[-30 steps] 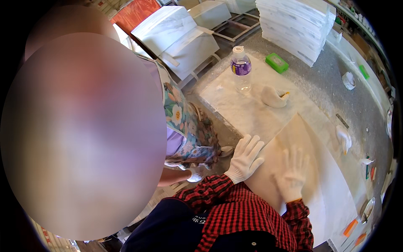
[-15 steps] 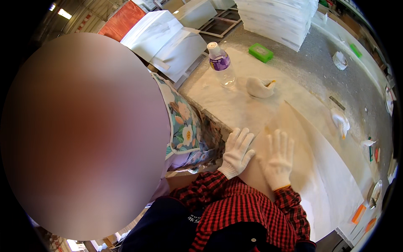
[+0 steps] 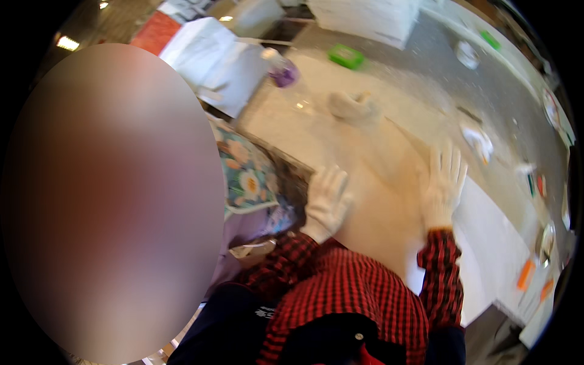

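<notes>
Both my hands wear white knit gloves with red-and-black checked sleeves behind them. My left hand [image 3: 326,202] lies flat at the left edge of a tan sheet [image 3: 380,213], its fingers stretched out. Farther right, my right hand [image 3: 444,185] is also flat with straight fingers, at the right side of that sheet. Neither hand grips anything. A white sheet [image 3: 486,243] shows from under the tan one, to the right of my right wrist. Beyond the hands lies a crumpled white glove [image 3: 353,106].
A person in a floral apron [image 3: 246,176] stands close on my left. On the table are a clear bottle with a purple label [image 3: 283,74], a green box [image 3: 345,56], another white glove [image 3: 477,141], a tape roll [image 3: 467,55] and an orange-handled tool [image 3: 526,274]. White stacked sheets [image 3: 368,18] rise behind.
My right hand has slid to the right across the sheet, widening the gap between my hands. The left hand stays at the sheet's left edge. The whole view has shifted and blurred.
</notes>
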Demonstrator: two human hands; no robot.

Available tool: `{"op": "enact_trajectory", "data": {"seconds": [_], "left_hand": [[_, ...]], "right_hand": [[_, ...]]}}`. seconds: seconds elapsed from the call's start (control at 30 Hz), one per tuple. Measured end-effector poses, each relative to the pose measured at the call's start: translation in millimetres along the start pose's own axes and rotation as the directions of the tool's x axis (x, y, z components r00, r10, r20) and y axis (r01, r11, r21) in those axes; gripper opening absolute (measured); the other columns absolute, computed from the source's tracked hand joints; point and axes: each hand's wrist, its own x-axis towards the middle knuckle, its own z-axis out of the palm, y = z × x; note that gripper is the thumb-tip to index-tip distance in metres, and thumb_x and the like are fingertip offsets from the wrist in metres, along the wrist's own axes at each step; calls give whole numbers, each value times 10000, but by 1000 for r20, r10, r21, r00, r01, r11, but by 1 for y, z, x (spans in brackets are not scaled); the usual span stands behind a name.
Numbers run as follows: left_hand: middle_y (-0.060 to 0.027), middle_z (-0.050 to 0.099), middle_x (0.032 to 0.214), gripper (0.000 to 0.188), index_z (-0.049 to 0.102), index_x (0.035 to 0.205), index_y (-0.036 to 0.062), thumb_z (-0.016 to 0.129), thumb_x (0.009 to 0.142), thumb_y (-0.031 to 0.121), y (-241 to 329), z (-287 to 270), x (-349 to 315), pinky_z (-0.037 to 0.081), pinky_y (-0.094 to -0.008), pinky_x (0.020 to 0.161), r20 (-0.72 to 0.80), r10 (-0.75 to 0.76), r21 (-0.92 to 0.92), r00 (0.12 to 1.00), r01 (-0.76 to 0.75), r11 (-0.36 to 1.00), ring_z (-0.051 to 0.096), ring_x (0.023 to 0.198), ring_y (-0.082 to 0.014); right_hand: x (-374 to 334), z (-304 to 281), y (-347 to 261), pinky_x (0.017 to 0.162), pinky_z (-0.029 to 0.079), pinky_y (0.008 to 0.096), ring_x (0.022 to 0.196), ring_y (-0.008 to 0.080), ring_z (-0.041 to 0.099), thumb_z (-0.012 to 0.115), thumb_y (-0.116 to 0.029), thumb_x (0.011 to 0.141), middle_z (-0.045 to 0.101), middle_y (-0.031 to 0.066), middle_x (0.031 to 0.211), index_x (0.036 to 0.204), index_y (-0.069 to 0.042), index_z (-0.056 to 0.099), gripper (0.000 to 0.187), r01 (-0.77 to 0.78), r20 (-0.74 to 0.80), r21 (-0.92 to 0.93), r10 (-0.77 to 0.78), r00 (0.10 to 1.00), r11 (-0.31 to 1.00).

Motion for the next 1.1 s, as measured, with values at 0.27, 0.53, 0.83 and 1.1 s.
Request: {"op": "enact_trajectory", "data": {"seconds": [0.27, 0.53, 0.83, 1.1], "left_hand": [[-197, 518, 1532, 504, 579, 1445, 35, 650, 982, 222, 2, 4, -3, 281, -537, 1222, -30, -49, -8, 998, 49, 999, 381, 1464, -453], [-193, 476, 1572, 483, 554, 1471, 18, 593, 1020, 187, 2, 3, 0, 277, -527, 1232, 25, -42, 3, 999, 42, 999, 327, 1502, -448], [-195, 473, 1577, 465, 570, 1458, 17, 600, 1021, 174, 9, -1, 5, 288, -508, 1231, 73, -60, 26, 996, 58, 998, 330, 1503, -443], [-192, 471, 1583, 471, 579, 1451, 9, 629, 1008, 162, 9, 3, 4, 285, -505, 1232, 56, -44, 2, 997, 44, 999, 326, 1507, -436]], "right_hand": [[-2, -36, 129, 1149, 393, 545, 1425, 362, 471, 611, -297, 995, 545, 123, 1531, 1510, -188, 533, 532, -290, -123, -266, 266, 956, 919], [-82, -52, 101, 1125, 423, 522, 1377, 382, 528, 659, -275, 975, 601, 133, 1466, 1416, -157, 640, 457, -296, -185, -74, 278, 943, 952], [-156, -72, -28, 1123, 430, 532, 1353, 397, 536, 744, -162, 857, 609, 166, 1413, 1232, -90, 705, 383, -39, 69, 349, 15, 998, 936], [-195, -78, -22, 1078, 451, 568, 1267, 375, 568, 735, -138, 753, 635, 137, 1281, 1085, -87, 707, 337, -43, 31, 306, 35, 999, 951]]}}
